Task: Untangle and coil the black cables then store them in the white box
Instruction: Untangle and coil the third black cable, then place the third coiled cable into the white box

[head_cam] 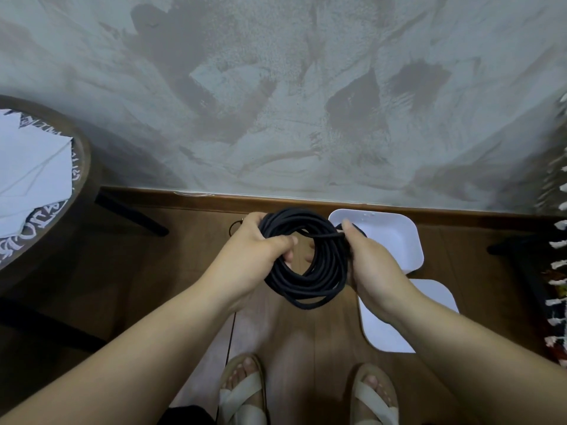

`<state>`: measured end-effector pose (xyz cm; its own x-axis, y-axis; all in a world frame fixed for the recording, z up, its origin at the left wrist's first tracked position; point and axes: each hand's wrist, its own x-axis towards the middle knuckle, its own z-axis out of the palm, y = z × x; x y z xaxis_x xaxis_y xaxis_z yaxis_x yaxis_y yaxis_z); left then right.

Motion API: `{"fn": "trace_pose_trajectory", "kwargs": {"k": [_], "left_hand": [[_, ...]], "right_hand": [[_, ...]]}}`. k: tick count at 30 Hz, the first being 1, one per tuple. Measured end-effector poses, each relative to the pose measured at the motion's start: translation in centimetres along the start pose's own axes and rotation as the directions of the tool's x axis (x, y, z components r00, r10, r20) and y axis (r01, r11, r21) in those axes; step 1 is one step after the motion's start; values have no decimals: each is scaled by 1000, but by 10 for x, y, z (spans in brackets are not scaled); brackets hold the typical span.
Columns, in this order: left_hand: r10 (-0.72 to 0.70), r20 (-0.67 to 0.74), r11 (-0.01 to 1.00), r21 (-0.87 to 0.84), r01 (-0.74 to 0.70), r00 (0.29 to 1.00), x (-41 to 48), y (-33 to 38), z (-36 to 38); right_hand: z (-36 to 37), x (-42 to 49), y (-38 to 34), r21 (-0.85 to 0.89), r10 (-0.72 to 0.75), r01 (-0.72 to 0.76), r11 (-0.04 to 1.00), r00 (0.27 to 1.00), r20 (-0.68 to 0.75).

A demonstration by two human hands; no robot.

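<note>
A black cable [302, 283] wound into a round coil of several loops hangs between both hands above the wooden floor. My left hand [254, 256] grips the coil's left side, fingers curled through the middle. My right hand [372, 265] grips the right side, thumb pressing a cable end across the loops. The white box [395, 237] lies open on the floor just behind my right hand, with a dark bit of cable showing at its near left corner. Its white lid [435, 302] lies flat on the floor under my right forearm.
A thin black cable [230, 329] trails on the floor below my left wrist. A round wooden table [81, 167] with papers stands at the left. A grey wall with a wooden skirting board [153, 196] is ahead. A fringed cloth [557, 271] hangs at the right. My sandalled feet are below.
</note>
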<state>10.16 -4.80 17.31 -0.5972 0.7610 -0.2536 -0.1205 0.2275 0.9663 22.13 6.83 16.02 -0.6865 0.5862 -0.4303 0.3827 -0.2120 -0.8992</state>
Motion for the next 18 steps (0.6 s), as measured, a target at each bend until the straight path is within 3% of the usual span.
{"fn": "trace_pose_trajectory", "kwargs": {"k": [4, 7, 12, 16, 18], "left_hand": [[11, 52, 999, 37, -13, 999, -3, -3, 5], [0, 100, 996, 83, -8, 995, -2, -4, 2], [7, 119, 994, 111, -20, 993, 11, -11, 2], [-33, 52, 975, 221, 21, 998, 28, -30, 21], [18, 15, 926, 378, -22, 1000, 47, -45, 37]], "right_hand": [[-3, -3, -11, 13, -61, 59, 998, 975, 213], [-7, 0, -8, -46, 8, 1, 999, 980, 201], [-17, 13, -3, -57, 136, -124, 991, 929, 345], [-33, 31, 10, -68, 218, -207, 976, 915, 340], [-48, 43, 21, -94, 228, -210, 973, 931, 284]]}}
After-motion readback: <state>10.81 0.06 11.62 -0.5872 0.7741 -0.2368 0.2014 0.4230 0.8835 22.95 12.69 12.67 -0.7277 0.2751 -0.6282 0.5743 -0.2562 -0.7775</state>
